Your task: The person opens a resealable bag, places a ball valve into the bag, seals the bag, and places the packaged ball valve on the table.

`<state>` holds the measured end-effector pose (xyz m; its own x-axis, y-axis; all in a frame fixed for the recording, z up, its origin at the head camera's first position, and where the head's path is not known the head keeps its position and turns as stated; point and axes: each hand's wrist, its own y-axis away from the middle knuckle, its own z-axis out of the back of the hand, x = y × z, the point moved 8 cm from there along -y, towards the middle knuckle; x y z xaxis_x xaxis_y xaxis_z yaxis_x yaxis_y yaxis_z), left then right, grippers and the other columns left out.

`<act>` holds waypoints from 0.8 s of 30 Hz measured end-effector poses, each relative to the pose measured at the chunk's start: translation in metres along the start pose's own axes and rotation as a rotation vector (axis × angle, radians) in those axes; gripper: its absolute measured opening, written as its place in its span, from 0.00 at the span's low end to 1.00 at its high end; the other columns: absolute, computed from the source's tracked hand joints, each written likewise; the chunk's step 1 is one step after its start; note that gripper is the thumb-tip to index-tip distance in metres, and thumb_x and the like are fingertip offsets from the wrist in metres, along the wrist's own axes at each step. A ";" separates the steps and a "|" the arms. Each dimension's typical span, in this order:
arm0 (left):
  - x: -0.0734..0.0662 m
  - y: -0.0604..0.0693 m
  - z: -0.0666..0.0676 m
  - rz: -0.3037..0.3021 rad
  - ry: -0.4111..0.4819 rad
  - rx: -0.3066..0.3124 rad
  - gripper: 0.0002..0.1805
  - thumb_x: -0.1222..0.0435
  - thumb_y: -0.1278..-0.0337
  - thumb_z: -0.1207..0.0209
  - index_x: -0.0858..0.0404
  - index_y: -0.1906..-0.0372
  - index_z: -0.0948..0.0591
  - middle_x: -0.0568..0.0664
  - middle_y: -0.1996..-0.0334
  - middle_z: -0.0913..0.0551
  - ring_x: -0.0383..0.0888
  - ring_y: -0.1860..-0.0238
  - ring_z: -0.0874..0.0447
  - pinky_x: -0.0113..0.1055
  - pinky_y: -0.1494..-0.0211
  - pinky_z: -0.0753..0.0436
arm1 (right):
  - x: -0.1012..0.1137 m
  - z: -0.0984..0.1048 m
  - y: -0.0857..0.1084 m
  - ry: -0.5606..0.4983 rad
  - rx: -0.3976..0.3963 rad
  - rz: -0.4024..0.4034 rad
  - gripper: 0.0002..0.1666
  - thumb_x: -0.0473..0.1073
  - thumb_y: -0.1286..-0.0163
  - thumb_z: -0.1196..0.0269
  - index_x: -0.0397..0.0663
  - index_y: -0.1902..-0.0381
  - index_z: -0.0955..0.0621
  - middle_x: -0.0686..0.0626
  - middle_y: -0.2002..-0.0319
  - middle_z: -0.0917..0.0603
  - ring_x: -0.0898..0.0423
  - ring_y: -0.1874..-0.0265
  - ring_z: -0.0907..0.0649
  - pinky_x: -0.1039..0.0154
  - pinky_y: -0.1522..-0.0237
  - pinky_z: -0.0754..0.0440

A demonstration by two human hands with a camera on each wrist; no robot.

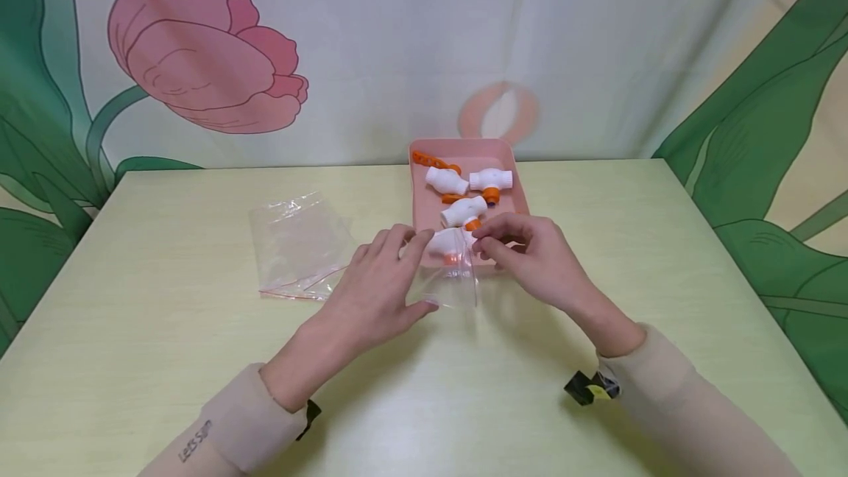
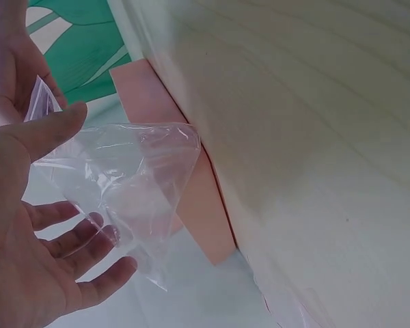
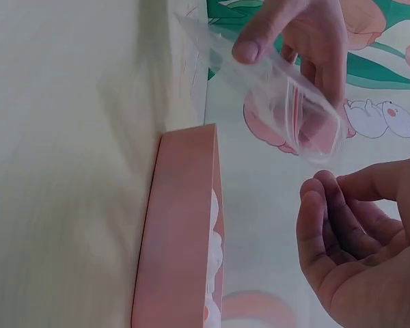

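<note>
My right hand (image 1: 539, 260) pinches the edge of a small clear zip bag (image 1: 450, 289) between thumb and fingertips, as the right wrist view shows. The bag hangs in the air in front of a pink tray (image 1: 486, 155), with its red zip strip near the pinched edge. On the bag's other side is my left hand (image 2: 27, 232), its thumb and fingers spread apart around the film; whether it bears any of the bag's weight I cannot tell. Several white plastic valves (image 1: 446, 181) with orange handles (image 1: 430, 160) lie in the tray, the nearest partly seen through the bag.
More clear zip bags (image 1: 301, 241) with red strips lie flat on the pale table (image 1: 165, 278), left of the tray. A printed curtain (image 1: 391, 50) hangs behind the table's back edge, close to the tray.
</note>
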<state>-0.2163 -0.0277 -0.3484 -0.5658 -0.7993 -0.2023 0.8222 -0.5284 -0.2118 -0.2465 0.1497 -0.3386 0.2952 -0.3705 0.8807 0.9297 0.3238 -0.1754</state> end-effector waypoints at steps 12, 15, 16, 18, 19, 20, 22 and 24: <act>0.006 0.005 0.001 -0.003 0.018 -0.011 0.47 0.51 0.49 0.23 0.64 0.28 0.31 0.56 0.41 0.28 0.54 0.42 0.27 0.52 0.44 0.21 | -0.005 -0.001 -0.036 0.259 0.102 0.031 0.06 0.35 0.30 0.34 0.42 0.57 0.13 0.49 0.62 0.13 0.54 0.61 0.15 0.55 0.54 0.16; 0.006 0.006 0.001 -0.004 0.023 -0.016 0.48 0.51 0.50 0.23 0.65 0.27 0.31 0.57 0.42 0.27 0.54 0.42 0.26 0.51 0.45 0.20 | -0.003 -0.006 -0.043 0.315 0.143 0.067 0.06 0.34 0.31 0.34 0.41 0.59 0.13 0.51 0.64 0.13 0.53 0.63 0.16 0.55 0.54 0.17; 0.006 0.006 0.001 -0.003 0.025 -0.016 0.48 0.51 0.50 0.23 0.66 0.27 0.32 0.56 0.42 0.27 0.54 0.42 0.26 0.51 0.45 0.20 | -0.003 -0.008 -0.045 0.332 0.158 0.080 0.06 0.34 0.32 0.35 0.40 0.59 0.13 0.51 0.65 0.13 0.53 0.63 0.16 0.55 0.54 0.17; 0.006 0.007 0.002 -0.005 0.026 -0.018 0.49 0.51 0.50 0.23 0.67 0.27 0.32 0.56 0.42 0.27 0.54 0.42 0.26 0.51 0.45 0.20 | -0.004 -0.012 -0.049 0.367 0.185 0.101 0.06 0.34 0.33 0.35 0.40 0.60 0.13 0.51 0.66 0.14 0.53 0.64 0.17 0.55 0.54 0.18; 0.006 0.007 0.002 -0.006 0.027 -0.018 0.50 0.51 0.50 0.23 0.67 0.27 0.32 0.57 0.42 0.27 0.54 0.42 0.26 0.51 0.45 0.20 | -0.004 -0.014 -0.050 0.384 0.200 0.105 0.06 0.34 0.33 0.35 0.39 0.60 0.13 0.51 0.66 0.14 0.53 0.64 0.17 0.55 0.54 0.18; 0.006 0.008 0.003 -0.008 0.027 -0.018 0.50 0.50 0.50 0.23 0.68 0.27 0.33 0.57 0.42 0.26 0.55 0.42 0.26 0.51 0.44 0.20 | -0.005 -0.016 -0.052 0.405 0.214 0.109 0.07 0.34 0.34 0.35 0.39 0.60 0.14 0.51 0.66 0.14 0.53 0.63 0.17 0.55 0.54 0.18; 0.006 0.010 0.004 -0.007 0.026 -0.019 0.50 0.50 0.49 0.23 0.68 0.26 0.33 0.57 0.41 0.26 0.55 0.40 0.26 0.52 0.43 0.20 | -0.007 -0.020 -0.055 0.443 0.240 0.113 0.08 0.35 0.34 0.35 0.37 0.58 0.14 0.50 0.65 0.14 0.51 0.62 0.17 0.54 0.54 0.18; 0.007 0.011 0.005 -0.006 0.021 -0.021 0.50 0.50 0.48 0.24 0.69 0.26 0.33 0.58 0.40 0.26 0.56 0.39 0.27 0.52 0.42 0.21 | -0.009 -0.024 -0.058 0.481 0.258 0.118 0.10 0.35 0.34 0.35 0.36 0.56 0.15 0.49 0.64 0.14 0.48 0.60 0.17 0.53 0.52 0.19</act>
<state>-0.2107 -0.0406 -0.3473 -0.5718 -0.7899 -0.2214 0.8176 -0.5266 -0.2329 -0.2979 0.1134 -0.3467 0.5171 -0.6552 0.5507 0.8183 0.5670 -0.0937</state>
